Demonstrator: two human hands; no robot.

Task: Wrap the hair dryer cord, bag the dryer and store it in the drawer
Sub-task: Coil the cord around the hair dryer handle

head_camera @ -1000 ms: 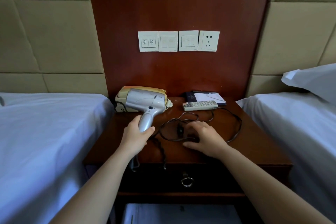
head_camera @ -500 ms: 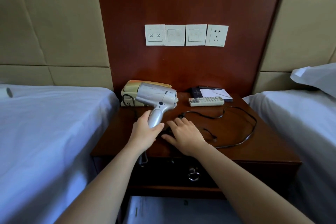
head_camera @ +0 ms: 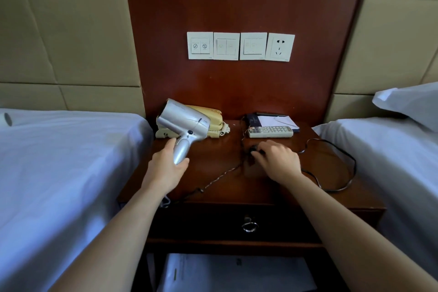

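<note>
Bedside table [head_camera: 237, 191] at the start of cord wrapping. The left hand [head_camera: 166, 169] grips the handle of the dryer [head_camera: 182, 118], which is held up just in front of the phone [head_camera: 211, 117]. The right hand [head_camera: 277, 161] lies well right of the phone, its fingers curled onto a dark lump on the cord [head_camera: 220, 174], perhaps the plug; the grip itself is partly hidden.

Change over the last half second: the right hand, then flat on the cord right beside the left hand, has gone away to the right of the phone, in front of the remote [head_camera: 270, 131]. The dryer has tipped, so its wide end now points up and to the left of the phone. The length of cord between the two hands, slack before, is now drawn into a nearly straight diagonal line. The far loop still trails loose at the table edge farthest right of the phone.

Meaning for the task: one end of the cord appears secured and the slack taken up, so winding can begin, though no turn is made yet. The drawer [head_camera: 250, 226], below and right of the phone, is closed. No bag is in view.
</note>
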